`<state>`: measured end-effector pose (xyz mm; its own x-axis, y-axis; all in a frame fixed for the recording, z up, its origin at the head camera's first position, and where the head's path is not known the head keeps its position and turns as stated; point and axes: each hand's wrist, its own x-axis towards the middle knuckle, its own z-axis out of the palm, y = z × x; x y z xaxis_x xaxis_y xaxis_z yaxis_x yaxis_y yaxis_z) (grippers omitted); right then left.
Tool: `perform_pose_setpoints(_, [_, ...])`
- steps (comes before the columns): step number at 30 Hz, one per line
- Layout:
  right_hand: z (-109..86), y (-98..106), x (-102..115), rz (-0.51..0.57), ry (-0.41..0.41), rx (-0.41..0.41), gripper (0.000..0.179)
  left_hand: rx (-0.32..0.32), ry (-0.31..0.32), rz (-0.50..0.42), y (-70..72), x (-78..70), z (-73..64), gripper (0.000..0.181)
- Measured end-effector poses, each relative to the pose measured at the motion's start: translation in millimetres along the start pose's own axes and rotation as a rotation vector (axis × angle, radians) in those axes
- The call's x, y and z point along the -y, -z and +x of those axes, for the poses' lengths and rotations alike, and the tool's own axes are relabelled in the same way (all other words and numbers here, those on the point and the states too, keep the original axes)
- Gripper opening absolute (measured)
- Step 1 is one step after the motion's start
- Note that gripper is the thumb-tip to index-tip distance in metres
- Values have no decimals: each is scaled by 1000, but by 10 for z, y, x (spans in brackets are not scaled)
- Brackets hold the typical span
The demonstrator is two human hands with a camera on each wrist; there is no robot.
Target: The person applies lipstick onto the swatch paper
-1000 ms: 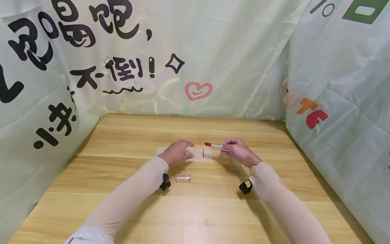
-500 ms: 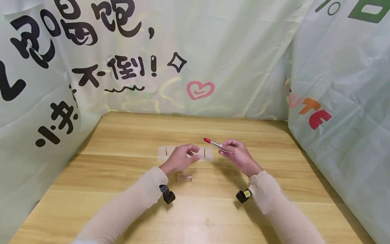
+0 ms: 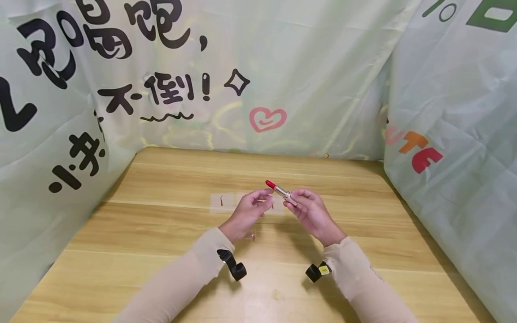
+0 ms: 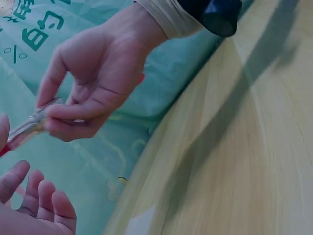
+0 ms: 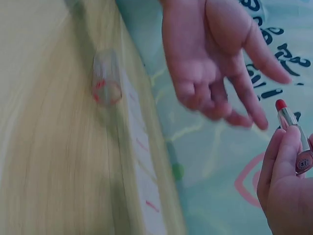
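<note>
My right hand pinches a lipstick by its silvery base, above the table. Its red tip is extended and points up and to the left. My left hand is raised beside it with fingers spread and loosely bent. In the right wrist view, a gap shows between the left fingers and the lipstick. The clear pinkish lipstick cap lies on the table, mostly hidden behind the left hand in the head view. White paper pieces with short red strokes lie beyond the hands, partly covered by them.
The wooden table is enclosed by pale printed cloth at the back and both sides. Black wrist cameras hang under both sleeves, low over the table.
The left hand has moved right, close to the lipstick, and now covers most of the cap. The right hand has tilted the lipstick more upright and brought it slightly left.
</note>
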<state>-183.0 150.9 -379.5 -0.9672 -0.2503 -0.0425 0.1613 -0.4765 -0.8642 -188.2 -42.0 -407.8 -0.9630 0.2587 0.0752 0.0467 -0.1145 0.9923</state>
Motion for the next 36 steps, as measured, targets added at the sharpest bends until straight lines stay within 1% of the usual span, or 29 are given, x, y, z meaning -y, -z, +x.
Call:
perform_pose_setpoints(4, [-35, -80, -13, 32, 5, 20, 18, 1, -27, -53, -51, 11, 9, 32])
perform_pose_setpoints(6, [-51, -118, -15, 38, 3, 32, 16, 10, -51, -108, -59, 9, 14, 33])
perform_pose_setpoints(8, [-64, -153, -14, 40, -5, 42, 18, 32, -76, -168, -59, 9, 24, 37])
perform_pose_setpoints(11, [-77, -200, -14, 45, -24, 60, 20, 72, -116, -255, -56, 4, 32, 56])
perform_pose_setpoints(14, [-85, -242, -16, 44, -47, 73, 20, 106, -146, -307, -52, -2, 28, 79])
perform_pose_setpoints(17, [-87, -275, -19, 42, -67, 84, 17, 137, -169, -356, -46, -5, 19, 90])
perform_pose_setpoints(20, [-84, -298, -21, 41, -78, 87, 15, 169, -185, -399, -35, -6, 16, 86])
perform_pose_setpoints(22, [-82, -310, -19, 45, -82, 87, 14, 182, -186, -431, -30, -8, 18, 76])
perform_pose_setpoints(24, [-78, -319, -15, 45, -81, 87, 13, 182, -181, -458, -29, -11, 19, 63])
perform_pose_setpoints(26, [-76, -327, -11, 50, -81, 91, 13, 171, -179, -479, -31, -8, 25, 50])
perform_pose_setpoints(28, [-73, -333, -8, 57, -81, 92, 13, 157, -184, -491, -36, -5, 28, 40])
perform_pose_setpoints(31, [-69, -340, -6, 67, -77, 93, 15, 133, -187, -506, -50, -1, 31, 37])
perform_pose_setpoints(36, [-63, -347, -3, 79, -52, 88, 20, 85, -178, -518, -77, -15, 32, 42])
